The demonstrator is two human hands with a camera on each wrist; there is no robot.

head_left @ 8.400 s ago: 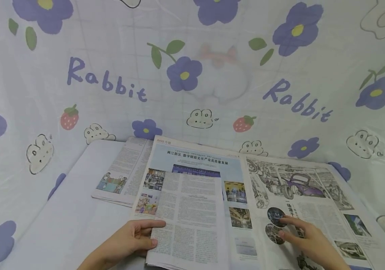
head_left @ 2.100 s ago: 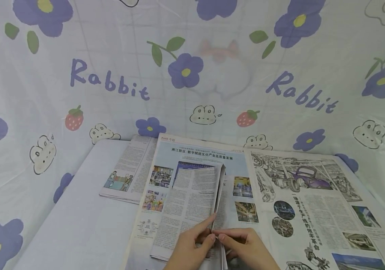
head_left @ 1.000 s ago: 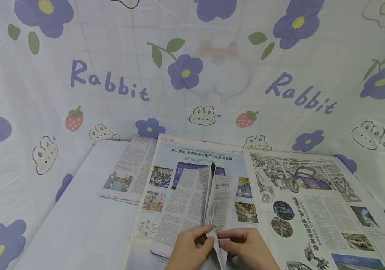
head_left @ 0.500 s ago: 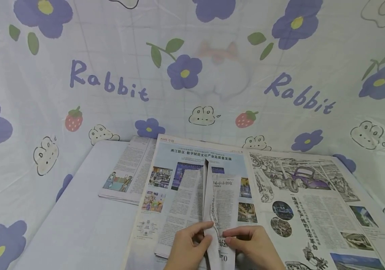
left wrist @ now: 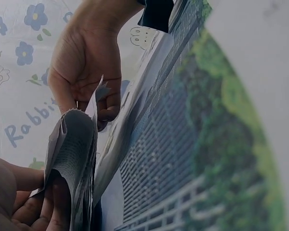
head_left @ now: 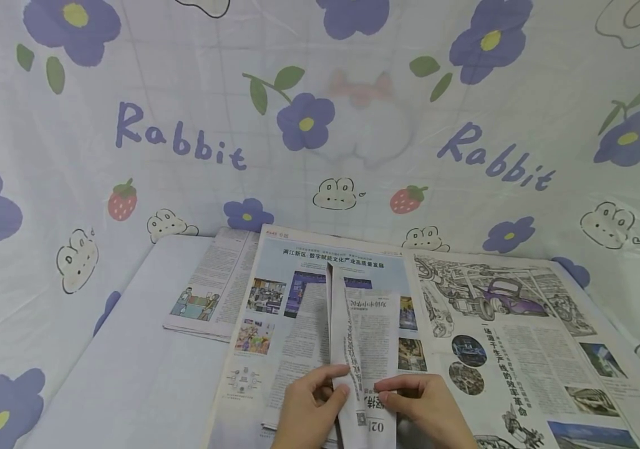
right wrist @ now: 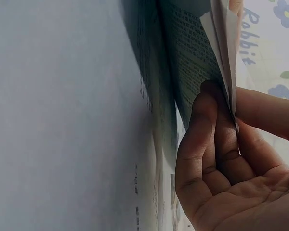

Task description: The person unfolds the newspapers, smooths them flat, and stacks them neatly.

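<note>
A folded newspaper [head_left: 373,330] stands partly raised in the middle, a narrow strip bent up along its left side. My left hand [head_left: 310,406] pinches that strip between thumb and fingers. On the opposite edge, my right hand [head_left: 425,406] pinches the paper with thumb and forefinger. The left wrist view shows the curved layers of the folded newspaper [left wrist: 76,139] between my left hand [left wrist: 14,197] and right hand [left wrist: 86,67]. Several layers are held by my right hand [right wrist: 226,159] in the right wrist view.
A large spread newspaper [head_left: 499,355] with photos and a purple car drawing lies beneath. Another folded newspaper [head_left: 196,299] lies at the back left on the white table [head_left: 123,362]. A rabbit-and-flower curtain [head_left: 275,168] hangs behind.
From lying apart at first, both hands came together on the folded newspaper. Lately its upright strip has shifted left, and the hands have spread apart, showing more of the printed page between them.
</note>
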